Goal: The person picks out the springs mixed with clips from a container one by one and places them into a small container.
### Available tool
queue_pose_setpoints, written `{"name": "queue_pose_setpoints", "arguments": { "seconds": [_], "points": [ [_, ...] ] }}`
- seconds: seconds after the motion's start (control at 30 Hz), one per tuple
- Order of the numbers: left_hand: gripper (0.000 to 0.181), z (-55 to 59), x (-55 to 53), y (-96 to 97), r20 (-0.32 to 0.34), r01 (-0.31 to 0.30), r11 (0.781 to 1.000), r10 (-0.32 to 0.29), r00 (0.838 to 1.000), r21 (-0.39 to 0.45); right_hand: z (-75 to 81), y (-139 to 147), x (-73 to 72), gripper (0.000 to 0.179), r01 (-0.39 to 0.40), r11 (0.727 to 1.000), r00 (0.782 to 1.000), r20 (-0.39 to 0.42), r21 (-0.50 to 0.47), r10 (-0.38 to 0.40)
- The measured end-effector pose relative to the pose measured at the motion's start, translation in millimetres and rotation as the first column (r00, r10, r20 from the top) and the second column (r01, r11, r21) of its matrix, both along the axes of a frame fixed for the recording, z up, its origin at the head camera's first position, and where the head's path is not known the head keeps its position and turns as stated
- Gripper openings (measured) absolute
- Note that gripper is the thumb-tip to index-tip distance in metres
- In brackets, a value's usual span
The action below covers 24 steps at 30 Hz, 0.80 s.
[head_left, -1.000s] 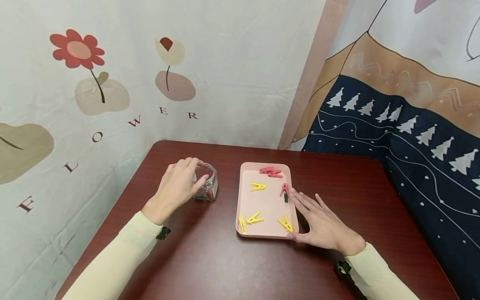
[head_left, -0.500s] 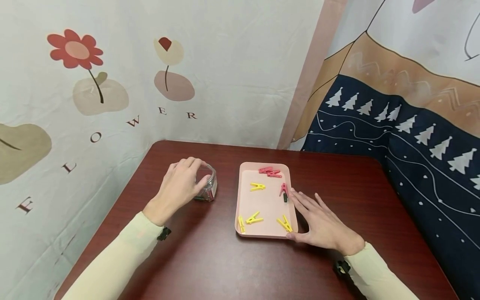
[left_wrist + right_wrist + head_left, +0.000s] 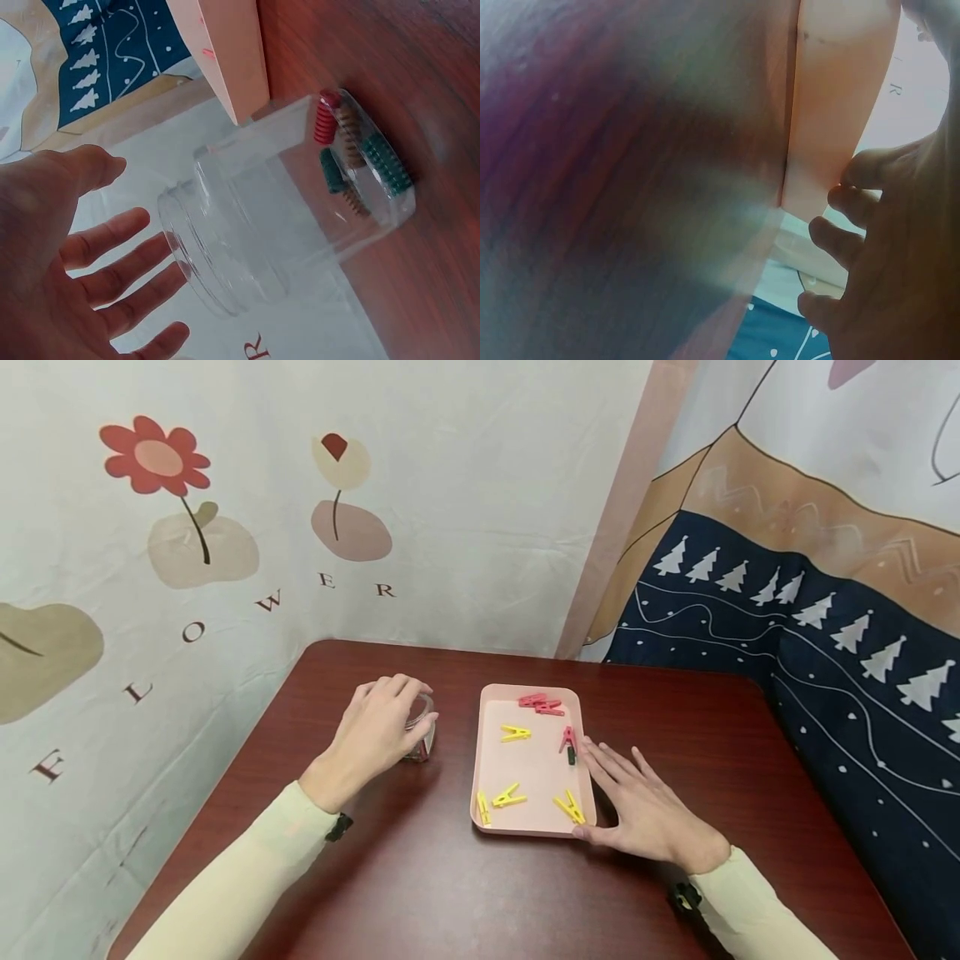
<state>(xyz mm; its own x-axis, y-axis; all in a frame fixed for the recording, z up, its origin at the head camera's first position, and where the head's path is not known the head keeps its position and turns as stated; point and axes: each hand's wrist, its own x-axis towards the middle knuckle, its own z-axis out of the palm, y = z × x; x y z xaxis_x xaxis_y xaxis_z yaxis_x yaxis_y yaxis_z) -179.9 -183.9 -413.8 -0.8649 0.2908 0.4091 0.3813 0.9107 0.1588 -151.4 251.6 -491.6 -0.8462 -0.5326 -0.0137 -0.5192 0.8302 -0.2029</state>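
Observation:
My left hand (image 3: 377,724) hovers at the mouth of a clear glass jar (image 3: 423,745), hiding much of it in the head view. In the left wrist view its fingers (image 3: 112,281) are spread and slightly bent by the rim of the jar (image 3: 259,225), gripping nothing. Several small ridged pieces (image 3: 349,135), red, brown and green, lie at the jar's bottom. Fingertips of my right hand (image 3: 648,814) touch the right edge of a pink tray (image 3: 525,768), with the thumb at its near right corner. Yellow clothespins (image 3: 509,796) and red clothespins (image 3: 549,706) are scattered in the tray.
A small dark green piece (image 3: 572,755) lies against one red clothespin at the tray's right side. Tray and jar stand on a dark red-brown table (image 3: 420,877). Printed cloths (image 3: 465,527) hang behind the table and along its sides.
My left hand has shifted slightly to the right over the jar and covers more of it. The right hand and the tray have stayed in place.

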Motion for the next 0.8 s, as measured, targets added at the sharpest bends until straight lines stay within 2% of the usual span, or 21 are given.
{"name": "queue_pose_setpoints", "arguments": {
  "seconds": [0.37, 0.57, 0.8],
  "points": [
    [0.039, 1.2, -3.9, 22.0, 0.017, 0.065, 0.997, -0.065, 0.998, -0.039, 3.0, -0.8, 4.5, 0.119, -0.004, 1.0, 1.0, -0.014, 0.004, 0.004],
    [0.042, 2.3, -6.1, 36.7, 0.05, 0.092, 0.994, -0.09, 0.995, -0.059, 2.5, -0.4, 3.5, 0.119, 0.0, 1.0, 1.0, -0.023, 0.009, 0.0],
    [0.049, -1.5, -11.7, 52.9, 0.036, 0.155, 0.983, -0.153, 0.988, -0.1, 1.3, -1.2, 1.8, 0.12, -0.006, 1.0, 1.0, -0.025, 0.009, 0.006]
  ]
}}
